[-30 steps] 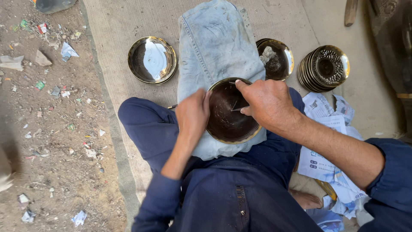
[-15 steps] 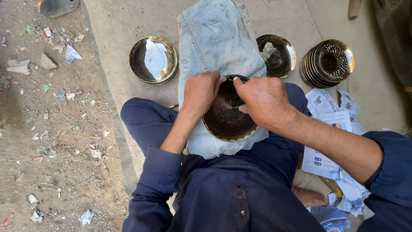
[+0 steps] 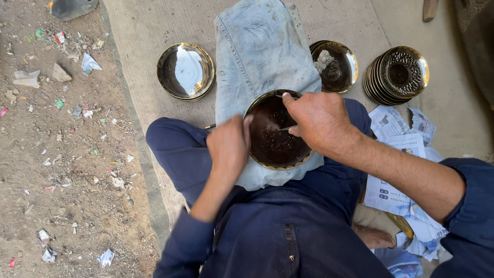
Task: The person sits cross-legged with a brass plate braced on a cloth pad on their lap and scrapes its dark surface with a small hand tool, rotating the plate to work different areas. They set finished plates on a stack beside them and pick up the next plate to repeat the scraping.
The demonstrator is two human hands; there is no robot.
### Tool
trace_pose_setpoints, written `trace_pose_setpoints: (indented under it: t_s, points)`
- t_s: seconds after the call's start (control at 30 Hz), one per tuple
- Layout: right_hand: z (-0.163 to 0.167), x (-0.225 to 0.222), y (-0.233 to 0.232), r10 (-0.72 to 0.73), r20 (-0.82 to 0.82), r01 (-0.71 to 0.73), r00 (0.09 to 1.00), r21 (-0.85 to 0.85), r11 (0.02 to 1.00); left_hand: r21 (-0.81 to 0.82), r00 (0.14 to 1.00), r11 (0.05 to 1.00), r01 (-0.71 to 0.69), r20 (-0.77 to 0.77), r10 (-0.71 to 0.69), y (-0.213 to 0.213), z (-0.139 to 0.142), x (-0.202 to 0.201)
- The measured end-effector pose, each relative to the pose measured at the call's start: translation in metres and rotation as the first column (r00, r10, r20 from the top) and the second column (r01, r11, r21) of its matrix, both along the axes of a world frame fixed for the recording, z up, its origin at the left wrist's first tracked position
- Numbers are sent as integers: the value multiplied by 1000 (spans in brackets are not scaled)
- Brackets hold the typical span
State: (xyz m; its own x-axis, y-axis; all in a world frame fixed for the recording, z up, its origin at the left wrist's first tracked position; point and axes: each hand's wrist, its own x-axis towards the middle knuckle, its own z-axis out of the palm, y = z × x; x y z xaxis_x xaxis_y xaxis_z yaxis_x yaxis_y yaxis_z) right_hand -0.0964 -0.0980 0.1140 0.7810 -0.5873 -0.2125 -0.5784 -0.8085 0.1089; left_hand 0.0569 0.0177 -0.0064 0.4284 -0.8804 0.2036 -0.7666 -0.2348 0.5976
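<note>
A round dark metal plate (image 3: 275,136) with a brass-coloured rim rests on a pale denim cloth (image 3: 262,56) spread over my lap. My left hand (image 3: 228,146) grips the plate's left edge, thumb on the rim. My right hand (image 3: 319,121) is closed on a thin metal tool (image 3: 286,128) whose tip touches the plate's dark inner face. Small pale specks lie scattered inside the plate.
A shiny brass plate (image 3: 186,70) lies on the burlap mat (image 3: 144,31) to the left. Another plate with grit (image 3: 335,66) and a stack of patterned plates (image 3: 398,74) lie at the right. Newspaper sheets (image 3: 393,154) are by my right arm. Littered dirt ground (image 3: 56,154) is left.
The plate has tilted down flatter on my lap. My left hand slid from the upper rim to the left edge. My right hand kept the tool on the plate.
</note>
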Motion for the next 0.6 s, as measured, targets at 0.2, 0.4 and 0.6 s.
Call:
trace_pose_setpoints:
  t_s: [0.2, 0.4, 0.6]
  points:
    - [1, 2, 3, -48, -32, 48, 998, 20, 999, -144, 955, 944, 296, 7, -298, -72, -5, 18]
    - [3, -2, 0, -64, -7, 65, 998, 63, 996, 60, 975, 992, -115, -186, 124, 20, -5, -14]
    - [1, 2, -2, -31, -30, 33, 999, 48, 998, 111, 993, 990, -82, -77, 90, 24, 4, -14]
